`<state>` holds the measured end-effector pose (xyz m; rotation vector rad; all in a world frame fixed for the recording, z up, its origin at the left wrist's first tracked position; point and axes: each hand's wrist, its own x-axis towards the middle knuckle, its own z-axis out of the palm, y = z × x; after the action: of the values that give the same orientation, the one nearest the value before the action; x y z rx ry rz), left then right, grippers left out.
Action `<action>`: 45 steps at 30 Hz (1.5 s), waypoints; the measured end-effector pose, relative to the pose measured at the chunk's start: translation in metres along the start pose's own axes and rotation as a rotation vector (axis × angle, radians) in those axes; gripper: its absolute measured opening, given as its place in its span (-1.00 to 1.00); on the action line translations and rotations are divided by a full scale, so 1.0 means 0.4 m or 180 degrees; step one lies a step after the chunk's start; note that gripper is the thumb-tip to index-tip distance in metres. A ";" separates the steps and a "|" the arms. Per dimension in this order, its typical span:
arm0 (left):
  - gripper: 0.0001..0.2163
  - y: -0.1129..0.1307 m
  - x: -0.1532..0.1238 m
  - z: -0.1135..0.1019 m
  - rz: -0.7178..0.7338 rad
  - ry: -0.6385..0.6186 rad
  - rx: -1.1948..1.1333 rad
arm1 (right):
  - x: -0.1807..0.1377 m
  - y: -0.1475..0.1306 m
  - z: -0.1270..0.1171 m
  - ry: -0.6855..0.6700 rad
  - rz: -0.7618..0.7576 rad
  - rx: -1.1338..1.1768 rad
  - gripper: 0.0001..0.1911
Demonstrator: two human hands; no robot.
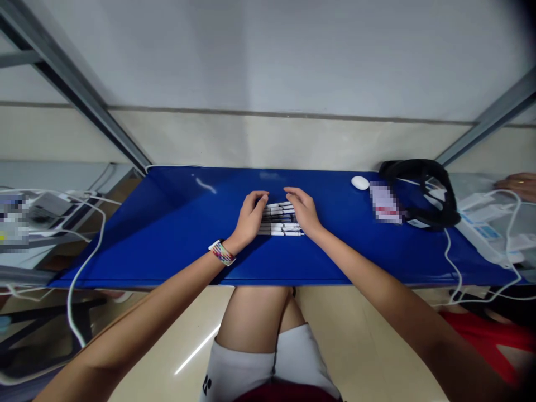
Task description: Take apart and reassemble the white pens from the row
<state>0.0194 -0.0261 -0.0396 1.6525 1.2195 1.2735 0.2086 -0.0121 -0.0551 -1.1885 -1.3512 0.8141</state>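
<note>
- Both hands are working on a little row of pens (280,219), lying side by side on the blue bench (167,223), about mid-bench and near the front edge.
- The left hand (251,215) is pushing in on the left ends and the right hand (304,212) is cupping the right ends, so I'm reading this as squaring the row up.
- Grip on both sides is looking loose: fingers are curling over the pen ends and touching them, but neither hand is closing round a single pen.
- The pens are looking white with black caps or bands, all lying flat and parallel, maybe 6 or 7. They're too small to count properly.
- I'm guessing any further move is calling for even pressure from both sides, since round barrels like these are probably going to roll apart.
- Left wrist is wearing a colourful wristband (221,252).
- Off to the right, a white oval gadget (360,182) and a black headset (422,192) are sitting well apart from the pens.
- Someone else's hand (517,184) is poking in at the far right edge.
</note>
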 end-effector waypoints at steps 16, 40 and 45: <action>-0.77 0.017 -0.013 -0.012 -0.0148 -0.0021 -0.0107 | -0.024 -0.010 -0.026 -0.0141 -0.0146 -0.0401 -0.72; -0.67 0.001 0.000 0.001 -0.0163 -0.0008 -0.0265 | -0.006 -0.002 0.002 -0.0264 -0.0390 -0.0793 -0.75; -0.69 0.002 0.006 -0.008 -0.0162 0.0091 -0.0398 | -0.026 -0.019 -0.013 -0.0392 -0.0686 -0.0990 -0.79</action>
<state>0.0166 -0.0242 -0.0371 1.5099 1.1671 1.3186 0.2111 -0.0249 -0.0499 -1.2168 -1.7205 0.5426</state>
